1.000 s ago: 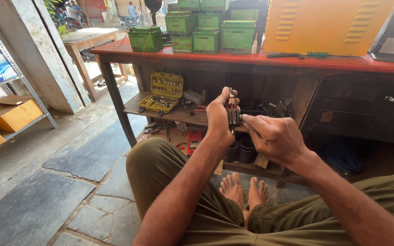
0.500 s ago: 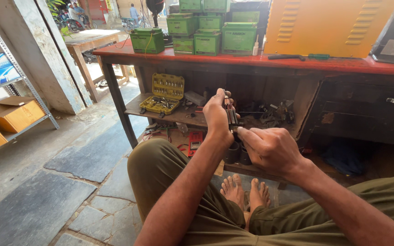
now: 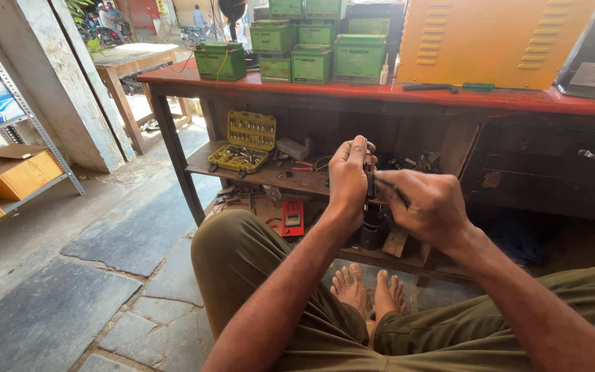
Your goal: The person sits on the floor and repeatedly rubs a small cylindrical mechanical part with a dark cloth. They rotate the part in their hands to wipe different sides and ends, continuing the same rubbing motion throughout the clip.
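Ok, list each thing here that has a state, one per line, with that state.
Left hand: raised, fingers closed around a small dark part.
Right hand: closed, working a thin tool against that part.
Yellow socket set case: lid open, propped upright on the shelf.
Cardboard box: flaps open.
Drawer: shut.

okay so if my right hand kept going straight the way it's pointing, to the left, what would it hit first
Almost at once, the small dark metal part pinched between both hands, with the left hand wrapped around it right behind. The right hand already seems to touch that part, though depth is hard to judge.
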